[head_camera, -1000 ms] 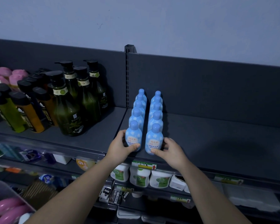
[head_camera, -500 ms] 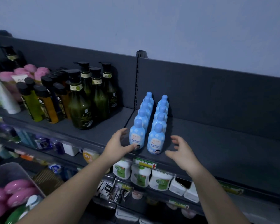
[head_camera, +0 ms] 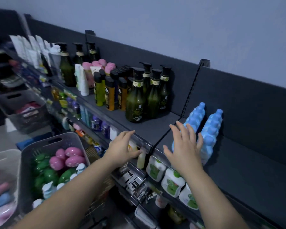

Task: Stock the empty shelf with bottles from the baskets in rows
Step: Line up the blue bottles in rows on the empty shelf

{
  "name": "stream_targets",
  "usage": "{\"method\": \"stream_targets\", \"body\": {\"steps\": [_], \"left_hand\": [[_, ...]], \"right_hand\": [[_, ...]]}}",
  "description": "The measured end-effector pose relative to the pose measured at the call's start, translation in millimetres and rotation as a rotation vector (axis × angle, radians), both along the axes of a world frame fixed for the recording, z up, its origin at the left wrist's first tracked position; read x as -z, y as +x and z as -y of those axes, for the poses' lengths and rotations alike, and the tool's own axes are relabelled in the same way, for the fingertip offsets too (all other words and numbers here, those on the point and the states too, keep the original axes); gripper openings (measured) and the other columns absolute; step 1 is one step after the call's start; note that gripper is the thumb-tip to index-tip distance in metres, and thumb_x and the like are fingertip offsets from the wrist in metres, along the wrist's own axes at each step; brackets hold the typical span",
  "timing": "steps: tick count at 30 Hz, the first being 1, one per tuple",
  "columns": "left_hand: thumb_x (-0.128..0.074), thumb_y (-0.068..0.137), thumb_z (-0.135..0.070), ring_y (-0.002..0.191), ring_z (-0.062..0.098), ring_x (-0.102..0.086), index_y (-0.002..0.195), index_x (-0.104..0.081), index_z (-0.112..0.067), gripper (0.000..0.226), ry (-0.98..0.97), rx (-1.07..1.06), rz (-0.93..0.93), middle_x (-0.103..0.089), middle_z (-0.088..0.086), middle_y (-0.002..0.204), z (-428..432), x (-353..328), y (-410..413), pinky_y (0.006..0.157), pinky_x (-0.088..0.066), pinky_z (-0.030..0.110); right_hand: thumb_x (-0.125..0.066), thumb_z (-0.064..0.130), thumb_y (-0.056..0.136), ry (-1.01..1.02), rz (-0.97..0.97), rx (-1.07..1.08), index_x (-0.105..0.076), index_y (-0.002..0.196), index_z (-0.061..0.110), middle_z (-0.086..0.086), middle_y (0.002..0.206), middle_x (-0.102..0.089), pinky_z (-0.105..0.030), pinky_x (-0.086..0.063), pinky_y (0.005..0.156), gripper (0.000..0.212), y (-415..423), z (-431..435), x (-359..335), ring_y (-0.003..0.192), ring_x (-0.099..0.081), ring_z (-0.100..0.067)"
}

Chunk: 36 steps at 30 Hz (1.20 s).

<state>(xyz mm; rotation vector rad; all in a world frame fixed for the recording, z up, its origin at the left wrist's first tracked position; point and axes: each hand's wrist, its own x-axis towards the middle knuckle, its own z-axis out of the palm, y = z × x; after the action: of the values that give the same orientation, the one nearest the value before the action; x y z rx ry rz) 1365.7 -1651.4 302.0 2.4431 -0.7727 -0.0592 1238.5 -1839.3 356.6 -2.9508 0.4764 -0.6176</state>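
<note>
Standing in two rows on the dark shelf (head_camera: pixel 248 164), the blue bottles (head_camera: pixel 210 129) run from the front edge back toward the rear panel, just right of the shelf divider. In this single head view both hands are empty, fingers spread wide. The right hand (head_camera: pixel 186 148) hovers in front of the nearest bottle of the left row, hiding its lower part; whether it touches the bottle is unclear. The left hand (head_camera: pixel 120 149) is held out by the shelf's front rail, left of the divider and apart from the bottles. Further left on the same shelf stand dark green pump bottles (head_camera: pixel 144 95), with yellow and orange black-capped bottles beside them. At lower left a grey basket (head_camera: pixel 28 164) holds pink, green and white bottles.
</note>
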Motion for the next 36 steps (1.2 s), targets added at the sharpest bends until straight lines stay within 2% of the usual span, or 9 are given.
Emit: {"method": "stream_targets", "body": {"steps": [4,8,12,16,21,29,36], "left_hand": [[-0.062,0.081,-0.062,0.143,0.016,-0.025,0.154,-0.019,-0.028,0.091,0.163,-0.087,0.179,-0.026,-0.007,0.156,-42.5,1.4,-0.1,0.113,-0.024,0.045],[-0.062,0.078,-0.061,0.147,0.021,-0.016,0.155,-0.014,-0.024,0.098,0.31,-0.222,0.206,-0.019,0.0,0.159,-104.0,2.6,11.0,0.115,-0.02,0.05],[-0.059,0.083,-0.06,0.151,0.022,-0.003,0.156,-0.006,-0.023,0.098,0.382,-0.32,0.129,-0.008,0.0,0.163,-164.8,5.1,13.9,0.119,-0.012,0.053],[-0.056,0.082,-0.066,0.151,0.022,0.0,0.157,-0.003,-0.021,0.103,0.459,-0.403,0.08,-0.003,0.001,0.164,-234.4,12.3,15.1,0.12,-0.009,0.053],[-0.056,0.084,-0.064,0.151,0.022,0.006,0.157,0.002,-0.019,0.103,0.524,-0.443,0.009,0.006,0.003,0.165,-314.4,23.4,11.5,0.119,-0.003,0.052],[-0.049,0.087,-0.066,0.151,0.023,0.01,0.157,0.005,-0.015,0.102,0.593,-0.453,-0.091,0.011,0.006,0.164,-426.5,57.4,9.0,0.12,0.0,0.048],[-0.053,0.09,-0.058,0.151,0.025,0.007,0.156,0.005,-0.013,0.099,0.587,-0.518,-0.264,0.006,0.009,0.164,-515.9,93.7,-21.8,0.123,-0.005,0.044]], "right_hand": [[-0.051,0.053,0.093,-0.107,-0.182,-0.083,-0.005,0.156,0.025,0.003,0.164,0.005,-0.059,0.003,0.116,0.083,23.1,-30.6,-0.8,0.15,0.01,-0.026],[-0.049,0.053,0.095,-0.15,-0.256,-0.253,0.009,0.156,0.022,0.001,0.164,0.016,-0.057,0.009,0.117,0.089,57.9,-87.8,1.4,0.149,0.017,-0.028],[-0.055,0.05,0.094,-0.126,-0.301,-0.396,0.009,0.156,0.017,-0.004,0.164,0.016,-0.047,0.012,0.118,0.095,86.2,-143.0,13.4,0.149,0.018,-0.03],[-0.054,0.047,0.095,-0.092,-0.338,-0.519,0.01,0.156,0.014,-0.006,0.163,0.016,-0.041,0.011,0.12,0.095,108.0,-205.9,26.2,0.149,0.018,-0.026],[-0.054,0.047,0.094,-0.088,-0.372,-0.637,0.008,0.156,0.012,-0.005,0.164,0.011,-0.038,0.01,0.12,0.094,132.1,-287.3,39.6,0.151,0.012,-0.023],[-0.056,0.044,0.094,-0.021,-0.445,-0.7,0.004,0.157,0.014,-0.003,0.165,0.006,-0.035,0.009,0.119,0.092,145.9,-391.3,69.9,0.151,0.008,-0.02],[-0.057,0.044,0.093,-0.011,-0.58,-0.808,0.001,0.157,0.014,-0.005,0.165,0.0,-0.037,0.002,0.122,0.091,140.8,-477.2,107.7,0.152,0.001,-0.021]]}}
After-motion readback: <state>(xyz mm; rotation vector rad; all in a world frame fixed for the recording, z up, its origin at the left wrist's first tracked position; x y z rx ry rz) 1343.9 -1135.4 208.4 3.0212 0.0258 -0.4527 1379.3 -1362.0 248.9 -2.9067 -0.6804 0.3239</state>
